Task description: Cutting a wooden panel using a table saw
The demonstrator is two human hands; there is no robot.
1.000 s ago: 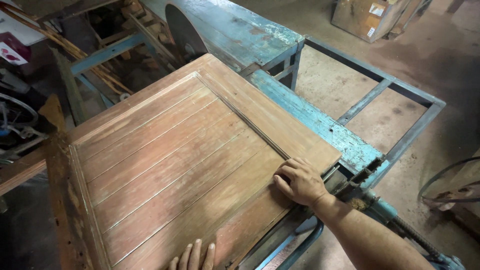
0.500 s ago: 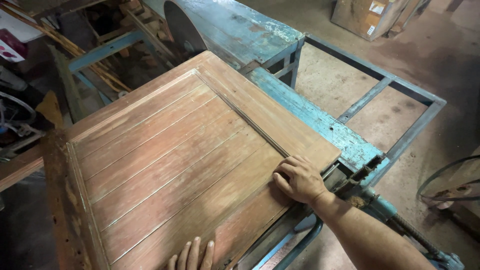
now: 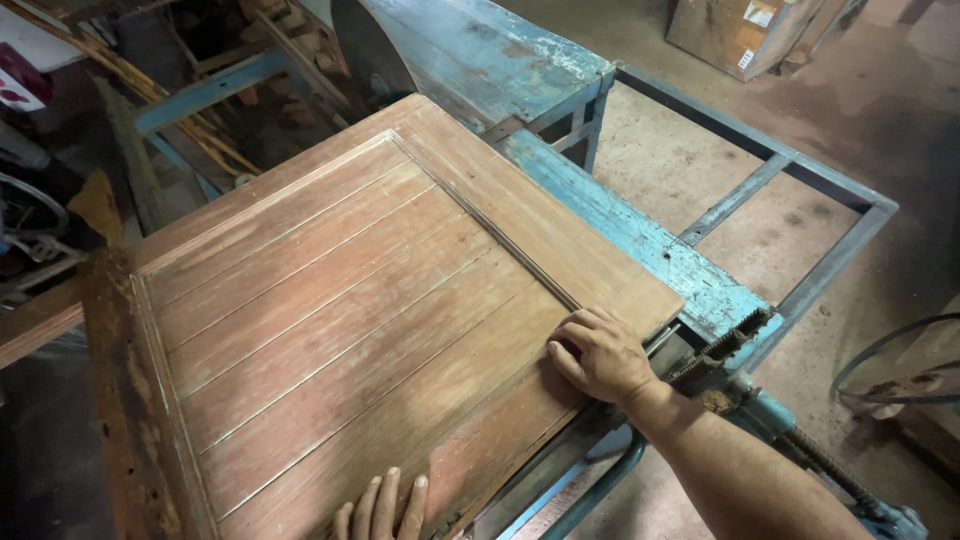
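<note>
Blue metal saw bench (image 3: 640, 235): carries the load. Panelled wooden door (image 3: 360, 310): flat on the bench, grooved boards up. Circular saw blade (image 3: 368, 55): at the door's far edge. Right hand (image 3: 600, 352): fingers curled, pressing the door's near right corner. Left hand (image 3: 385, 508): fingertips flat on the near edge, nothing grasped.

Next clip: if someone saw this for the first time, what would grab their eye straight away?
A big reddish wooden door panel with grooved boards fills the middle, lying flat on a worn blue metal saw bench. The right hand presses on its near right corner and the left hand's fingertips rest on its near edge. A dark circular saw blade rises just beyond the panel's far end.
</note>
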